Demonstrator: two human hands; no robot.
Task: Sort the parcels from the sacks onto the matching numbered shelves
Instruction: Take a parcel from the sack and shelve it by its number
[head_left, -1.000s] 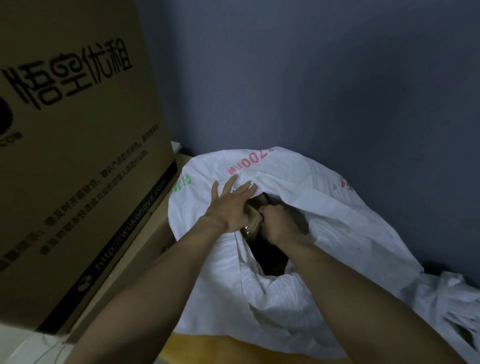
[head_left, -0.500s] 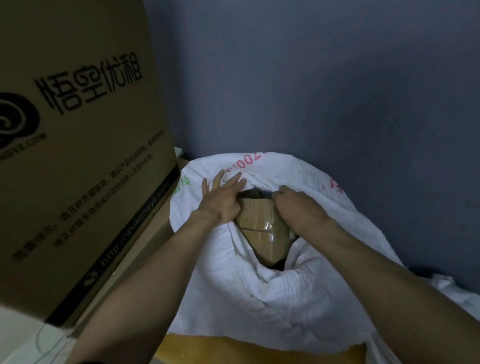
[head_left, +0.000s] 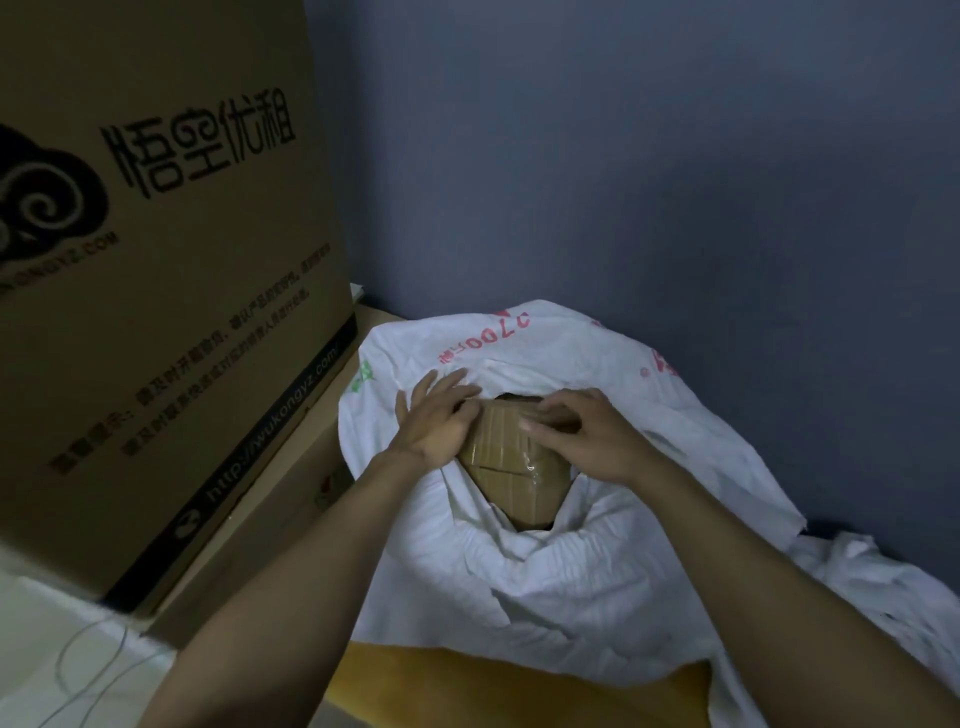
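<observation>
A white woven sack with red print lies against the blue wall, its mouth open toward me. A brown taped cardboard parcel pokes out of the opening. My left hand holds the parcel's left side, fingers spread against the sack's rim. My right hand grips the parcel's top right corner with curled fingers. The lower part of the parcel is hidden inside the sack.
A tall printed cardboard box stands close on the left on a flatter carton. A yellow padded envelope lies under the sack's near edge. More white sacking is bunched at the right. Thin cables lie on the floor.
The parcel has come up out of the sack's mouth and more of it shows. Both hands have shifted onto its upper corners, and the sack's rim has slid down around it.
</observation>
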